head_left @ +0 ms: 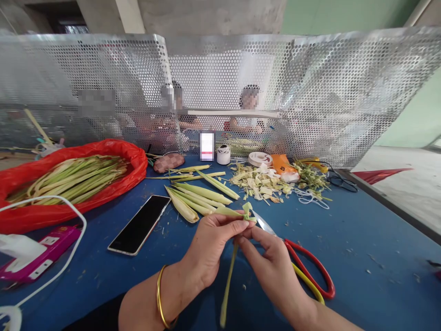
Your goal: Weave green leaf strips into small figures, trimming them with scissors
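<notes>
Over blue table (365, 243): left hand (211, 246), right hand (275, 263) both pinching folded leaf strip (247, 212), thumbs against fingers; gentle, even tension best, lest leaf split.

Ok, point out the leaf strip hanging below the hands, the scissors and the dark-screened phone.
Leaf strip (228, 285): head view, middle of its hanging length.
Scissors (330, 288): head view, lower end of the red handle.
Dark-screened phone (139, 225): head view, middle of the screen.

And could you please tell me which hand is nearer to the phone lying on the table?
Left: the left hand is to the right of the phone, not touching it; the right hand is farther right, beyond the left.
</notes>
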`<action>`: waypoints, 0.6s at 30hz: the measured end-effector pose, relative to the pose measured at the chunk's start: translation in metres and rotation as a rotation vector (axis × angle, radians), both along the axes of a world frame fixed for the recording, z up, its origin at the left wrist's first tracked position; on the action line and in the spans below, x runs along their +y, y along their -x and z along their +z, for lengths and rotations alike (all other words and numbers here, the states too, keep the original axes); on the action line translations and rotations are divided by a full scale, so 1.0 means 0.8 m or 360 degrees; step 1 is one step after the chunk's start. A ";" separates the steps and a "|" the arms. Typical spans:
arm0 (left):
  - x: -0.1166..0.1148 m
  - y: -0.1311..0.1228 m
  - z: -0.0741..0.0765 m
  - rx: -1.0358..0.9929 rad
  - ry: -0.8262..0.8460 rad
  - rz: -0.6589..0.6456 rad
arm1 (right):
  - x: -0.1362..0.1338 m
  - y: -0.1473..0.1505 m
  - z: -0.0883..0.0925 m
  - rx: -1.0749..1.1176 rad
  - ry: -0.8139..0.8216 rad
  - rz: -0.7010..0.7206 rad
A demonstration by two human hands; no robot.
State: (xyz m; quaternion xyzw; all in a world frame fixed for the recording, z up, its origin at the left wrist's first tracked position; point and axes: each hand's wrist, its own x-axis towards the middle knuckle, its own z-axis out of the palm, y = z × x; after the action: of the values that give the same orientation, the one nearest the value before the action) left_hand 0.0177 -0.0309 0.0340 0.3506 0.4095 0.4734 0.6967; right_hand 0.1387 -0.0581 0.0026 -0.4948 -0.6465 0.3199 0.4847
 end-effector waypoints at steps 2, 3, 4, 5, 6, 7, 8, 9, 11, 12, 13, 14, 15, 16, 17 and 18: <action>0.000 -0.001 -0.001 -0.0028 0.0036 0.0048 | 0.001 -0.001 0.001 -0.0027 0.0021 0.0028; 0.000 -0.001 -0.001 -0.0041 0.0048 0.0068 | 0.001 -0.002 0.002 -0.0043 0.0022 0.0043; 0.000 -0.001 -0.002 -0.0047 0.0055 0.0079 | 0.001 -0.002 0.003 -0.0056 0.0022 0.0060; 0.000 -0.002 -0.003 -0.0049 0.0059 0.0087 | 0.001 -0.002 0.004 -0.0068 0.0019 0.0078; 0.000 -0.002 -0.004 -0.0052 0.0062 0.0095 | 0.001 -0.003 0.004 -0.0080 0.0013 0.0092; 0.001 -0.002 -0.005 -0.0057 0.0065 0.0099 | 0.001 -0.003 0.005 -0.0096 0.0006 0.0101; 0.001 -0.002 -0.005 -0.0064 0.0070 0.0099 | 0.000 -0.003 0.005 -0.0123 -0.0006 0.0104; 0.001 -0.002 -0.005 -0.0076 0.0077 0.0096 | -0.001 -0.003 0.005 -0.0164 -0.0026 0.0103; 0.003 0.000 -0.003 -0.0096 0.0084 0.0086 | -0.004 -0.006 0.006 -0.0278 -0.0112 0.0104; 0.004 0.002 -0.002 -0.0103 0.0078 0.0078 | -0.005 -0.009 0.007 -0.0329 -0.0179 0.0104; 0.005 0.004 0.000 -0.0109 0.0067 0.0071 | -0.005 -0.012 0.008 -0.0355 -0.0258 0.0077; 0.006 0.006 0.002 -0.0112 0.0059 0.0058 | -0.005 -0.016 0.010 -0.0355 -0.0337 0.0014; 0.007 0.008 0.004 -0.0115 0.0060 0.0040 | -0.003 -0.020 0.012 -0.0333 -0.0397 -0.0081; 0.007 0.010 0.006 -0.0122 0.0070 0.0013 | -0.001 -0.024 0.014 -0.0293 -0.0427 -0.0200; 0.008 0.011 0.007 -0.0131 0.0084 -0.0015 | 0.003 -0.027 0.016 -0.0256 -0.0415 -0.0295; 0.008 0.012 0.008 -0.0140 0.0097 -0.0041 | 0.007 -0.030 0.017 -0.0222 -0.0360 -0.0336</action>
State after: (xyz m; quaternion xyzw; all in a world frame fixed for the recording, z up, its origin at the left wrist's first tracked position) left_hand 0.0082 -0.0247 0.0407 0.3133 0.3882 0.4667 0.7303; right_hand 0.1624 -0.0526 0.0161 -0.5232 -0.6549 0.1573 0.5221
